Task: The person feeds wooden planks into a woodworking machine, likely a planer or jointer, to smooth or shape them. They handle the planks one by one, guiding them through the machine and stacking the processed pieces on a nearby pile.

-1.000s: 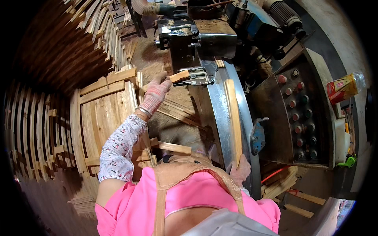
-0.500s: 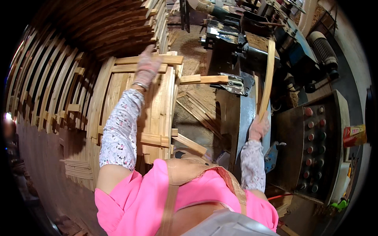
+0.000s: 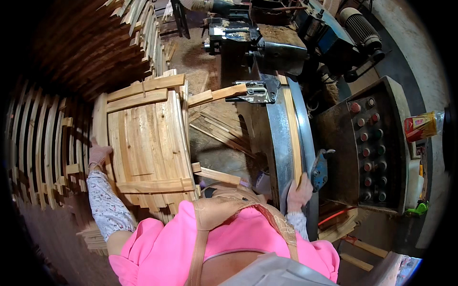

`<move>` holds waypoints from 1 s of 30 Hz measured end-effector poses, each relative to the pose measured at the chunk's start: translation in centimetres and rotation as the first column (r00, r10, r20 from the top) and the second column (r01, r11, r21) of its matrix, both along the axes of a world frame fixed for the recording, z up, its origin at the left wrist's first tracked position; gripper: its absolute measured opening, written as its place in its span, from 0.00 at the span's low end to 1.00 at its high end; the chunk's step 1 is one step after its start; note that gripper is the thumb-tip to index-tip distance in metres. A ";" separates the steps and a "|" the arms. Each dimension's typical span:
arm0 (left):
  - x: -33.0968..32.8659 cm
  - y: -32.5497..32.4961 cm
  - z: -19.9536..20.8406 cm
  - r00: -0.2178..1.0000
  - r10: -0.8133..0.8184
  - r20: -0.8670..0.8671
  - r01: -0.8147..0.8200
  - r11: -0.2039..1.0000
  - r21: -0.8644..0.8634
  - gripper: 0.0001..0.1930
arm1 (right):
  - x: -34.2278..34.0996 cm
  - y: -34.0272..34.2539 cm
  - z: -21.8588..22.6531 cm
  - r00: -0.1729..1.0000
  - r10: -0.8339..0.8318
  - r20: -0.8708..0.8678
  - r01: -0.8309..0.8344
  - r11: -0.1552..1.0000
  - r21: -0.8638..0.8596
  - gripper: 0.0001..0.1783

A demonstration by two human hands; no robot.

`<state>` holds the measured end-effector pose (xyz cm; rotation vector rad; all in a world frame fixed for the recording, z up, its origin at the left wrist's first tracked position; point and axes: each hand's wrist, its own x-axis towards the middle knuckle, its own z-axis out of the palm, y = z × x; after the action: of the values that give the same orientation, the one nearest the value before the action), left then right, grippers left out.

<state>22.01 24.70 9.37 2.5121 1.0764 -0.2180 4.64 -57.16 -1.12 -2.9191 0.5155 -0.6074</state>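
My right hand (image 3: pixel 299 194), in a pale pink knit glove, is closed on the near end of a long wooden strip (image 3: pixel 292 128). That strip lies lengthwise on the grey metal bed (image 3: pixel 276 126) of a machine, its far end reaching toward the cutting housing. On the left, my gloved left hand (image 3: pixel 100 153) is closed around a wooden slat (image 3: pixel 100 117) at the left edge of a stack of boards (image 3: pixel 143 136). Part of its grip is hidden by the wood. Cross slats (image 3: pixel 138 99) lie over the top of the stack.
A metal clamp fitting (image 3: pixel 257 91) sits beside the bed, with wooden pieces (image 3: pixel 214 94) running to it. Scrap sticks (image 3: pixel 222 133) lie on the floor. A control panel (image 3: pixel 369 148) with several buttons stands right; racked slats (image 3: pixel 45 143) stand left.
My right hand has drawn nearer my body, and the raised strip now lies on the metal bed. My left hand has moved from the stack's far top to its left edge.
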 end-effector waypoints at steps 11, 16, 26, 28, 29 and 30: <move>9.6 -21.2 11.3 0.808 0.146 0.570 0.526 0.255 -0.811 0.19 | 22.1 0.7 1.5 0.983 0.174 -0.058 -0.173 0.985 0.027 0.29; 12.8 -39.4 12.0 0.776 0.174 0.606 0.627 -0.316 -0.712 0.27 | 23.7 10.1 7.8 0.763 0.598 0.245 -0.348 0.062 0.935 0.45; 13.2 -54.0 -0.2 0.806 0.152 0.572 0.587 -0.318 -0.744 0.24 | 3.5 4.4 8.6 0.951 0.124 -0.285 0.118 0.704 0.701 0.48; 13.5 -53.5 -0.8 0.826 0.189 0.531 0.562 -0.343 -0.753 0.28 | -1.7 2.6 6.1 0.926 -0.043 -0.374 0.206 0.889 0.408 0.42; 13.5 -53.1 -0.9 0.819 0.217 0.531 0.573 -0.352 -0.740 0.29 | -3.2 1.8 4.7 0.902 -0.125 -0.414 0.270 0.911 0.313 0.40; 13.6 -52.7 -0.8 0.838 0.185 0.514 0.545 -0.340 -0.766 0.30 | -3.6 0.8 3.3 0.947 -0.110 -0.303 0.191 0.948 0.253 0.38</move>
<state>35.56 -28.00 8.62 0.8246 -0.1206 -0.3693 1.00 -56.40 2.18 -2.7204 0.7950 -0.1080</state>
